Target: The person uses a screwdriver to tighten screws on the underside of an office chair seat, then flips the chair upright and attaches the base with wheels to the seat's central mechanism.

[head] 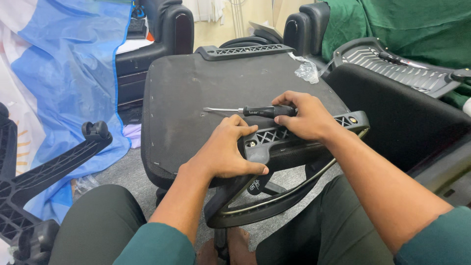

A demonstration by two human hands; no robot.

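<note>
I see the screwdriver (255,111) lying left-to-right on the upturned seat base (196,93), handle under my right hand (306,118), whose fingers curl over it, while my left hand (225,152) grips the armrest bracket (294,140) just beside it.

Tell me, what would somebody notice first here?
Two hands in the middle: the left hand grips the end of a black armrest bracket on an upturned chair seat, and the right hand rests on a black-handled screwdriver. A blue plastic sheet hangs at the left.
</note>
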